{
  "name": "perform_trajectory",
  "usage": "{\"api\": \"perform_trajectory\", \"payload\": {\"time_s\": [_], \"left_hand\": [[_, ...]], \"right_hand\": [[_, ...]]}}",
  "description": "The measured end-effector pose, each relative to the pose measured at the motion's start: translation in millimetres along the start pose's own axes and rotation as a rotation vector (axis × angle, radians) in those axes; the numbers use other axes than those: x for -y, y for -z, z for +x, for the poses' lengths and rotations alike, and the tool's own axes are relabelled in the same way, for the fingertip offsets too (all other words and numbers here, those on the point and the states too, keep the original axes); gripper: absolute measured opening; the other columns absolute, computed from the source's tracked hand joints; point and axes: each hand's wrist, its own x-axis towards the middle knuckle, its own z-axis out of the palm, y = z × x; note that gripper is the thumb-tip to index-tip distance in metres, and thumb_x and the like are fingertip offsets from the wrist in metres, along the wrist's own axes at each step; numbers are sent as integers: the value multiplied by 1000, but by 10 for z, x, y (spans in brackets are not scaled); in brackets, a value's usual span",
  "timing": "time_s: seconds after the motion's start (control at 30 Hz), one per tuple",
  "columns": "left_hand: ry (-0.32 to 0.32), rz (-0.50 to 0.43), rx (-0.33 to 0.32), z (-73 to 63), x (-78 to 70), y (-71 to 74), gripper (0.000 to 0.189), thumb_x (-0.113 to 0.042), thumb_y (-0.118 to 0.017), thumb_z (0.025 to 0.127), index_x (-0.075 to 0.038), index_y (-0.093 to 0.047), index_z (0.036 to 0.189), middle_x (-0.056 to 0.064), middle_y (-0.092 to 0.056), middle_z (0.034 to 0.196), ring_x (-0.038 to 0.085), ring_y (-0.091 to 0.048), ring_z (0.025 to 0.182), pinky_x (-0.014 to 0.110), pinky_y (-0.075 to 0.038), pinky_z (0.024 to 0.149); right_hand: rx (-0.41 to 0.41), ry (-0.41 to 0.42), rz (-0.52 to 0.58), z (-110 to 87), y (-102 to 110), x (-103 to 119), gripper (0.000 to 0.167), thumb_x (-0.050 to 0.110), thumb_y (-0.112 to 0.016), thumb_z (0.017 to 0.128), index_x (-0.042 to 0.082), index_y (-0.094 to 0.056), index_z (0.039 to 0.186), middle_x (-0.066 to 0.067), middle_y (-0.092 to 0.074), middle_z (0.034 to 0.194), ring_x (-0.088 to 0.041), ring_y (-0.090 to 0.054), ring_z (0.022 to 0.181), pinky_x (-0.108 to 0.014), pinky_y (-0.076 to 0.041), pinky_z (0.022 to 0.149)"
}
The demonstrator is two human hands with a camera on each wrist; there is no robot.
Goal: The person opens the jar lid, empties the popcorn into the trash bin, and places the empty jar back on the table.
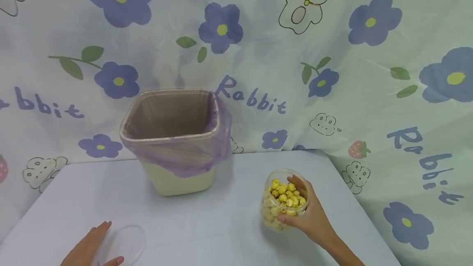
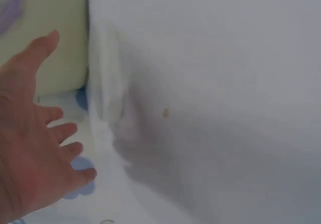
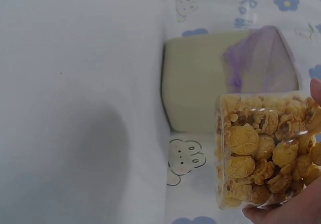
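My right hand grips a clear jar of yellow popcorn by its side, thumb near and fingers at the far rim. The jar has no lid on and is held tilted slightly, above the tabletop. In the right wrist view, popcorn fills much of the jar. At the lower left, my left hand has its fingers extended and thumb spread beside a clear round lid. From the left wrist, the hand appears apart from the lid, which is blurred edge-on near the table.
A cream bin lined with a purple bag stands at the back left-centre, its mouth uncovered. Behind the white table hangs a rabbit-and-flower cloth. A small brown speck lies on the table.
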Motion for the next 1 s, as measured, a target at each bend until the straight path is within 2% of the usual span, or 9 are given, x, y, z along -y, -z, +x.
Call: {"api": "perform_trajectory", "payload": {"time_s": [0.03, 0.17, 0.27, 0.4, 0.6, 0.77, 0.87, 1.0], "left_hand": [[3, -4, 13, 34, -72, 104, 99, -53, -72, 87, 10, -25, 148, 43, -34, 141, 66, -32, 122, 78, -32, 91], [-84, -72, 10, 136, -289, 534, 84, -39, -67, 95, 7, -25, 152, 41, -32, 145, 65, -30, 125, 78, -26, 94], [-135, -104, -15, 205, -415, 828, 82, -35, -63, 99, 5, -19, 155, 40, -25, 150, 64, -24, 131, 78, -14, 101], [-171, -90, -48, 315, -550, 1177, 82, -36, -57, 102, 1, -10, 158, 36, -15, 157, 61, -12, 139, 73, -1, 108], [-259, -73, -121, 434, -799, 1662, 81, -28, -57, 103, -4, -5, 160, 33, -9, 160, 57, -4, 143, 67, 6, 111], [-308, -82, -154, 556, -1025, 1965, 80, -26, -55, 103, -4, -3, 160, 28, -3, 162, 53, 1, 145, 65, 8, 112], [-303, -87, -154, 621, -1173, 2086, 79, -29, -53, 104, -6, -3, 160, 23, 2, 164, 49, 4, 147, 67, 8, 111], [-274, -47, -119, 749, -1402, 2238, 78, -35, -50, 104, -6, -3, 160, 23, 5, 164, 48, 5, 147, 71, 4, 109]], "right_hand": [[-2, 6, -10, 4, 5, 2, 97, 11, -91, 71, 4, -32, 148, -14, -43, 150, -35, -37, 139, -15, -32, 102], [-13, 20, -27, 44, 34, 10, 97, 10, -91, 70, 3, -33, 148, -14, -44, 148, -34, -38, 137, -14, -32, 102], [-8, 32, -9, 85, 50, 15, 98, 8, -91, 69, 2, -32, 147, -14, -44, 148, -34, -38, 137, -13, -33, 102], [0, 48, 4, 140, 60, 46, 99, 8, -91, 69, 3, -32, 148, -15, -43, 149, -34, -37, 139, -13, -32, 102], [16, 73, -10, 234, 65, 91, 99, 9, -91, 70, 5, -31, 149, -14, -43, 150, -34, -36, 140, -12, -32, 103], [25, 86, -13, 306, 108, 129, 100, 8, -90, 71, 3, -29, 151, -12, -42, 150, -33, -35, 140, -11, -32, 102], [27, 86, -7, 346, 125, 151, 99, 7, -89, 72, 3, -29, 151, -12, -41, 150, -34, -34, 141, -11, -33, 102], [24, 96, 22, 383, 123, 192, 97, 4, -87, 73, 2, -28, 150, -13, -41, 149, -35, -34, 140, -11, -35, 101]]}}
